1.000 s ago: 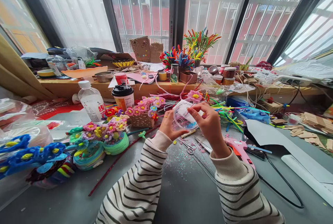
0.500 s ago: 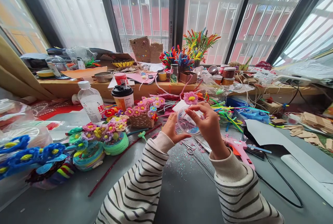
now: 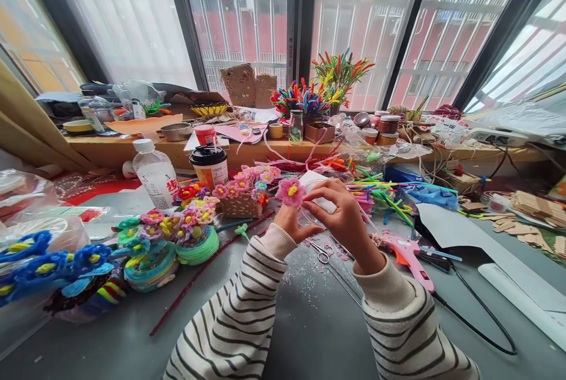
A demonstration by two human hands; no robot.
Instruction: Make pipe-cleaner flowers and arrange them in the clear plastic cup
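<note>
Pink flower (image 3: 292, 191) moved leftward | left grip (image 3: 288, 222): clear cup (image 3: 306, 215) | right grip (image 3: 339, 208): narrow, hold unclear

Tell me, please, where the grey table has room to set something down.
The grey table is bare between the left sleeve and right sleeve, and between the left sleeve and dark red stem. Farther back, pipe cleaners, flowers and scissors crowd it.

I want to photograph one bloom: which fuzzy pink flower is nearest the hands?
The large fuzzy pink flower with a yellow centre, right beside the left hand; smaller fuzzy pink flowers cluster farther left.
</note>
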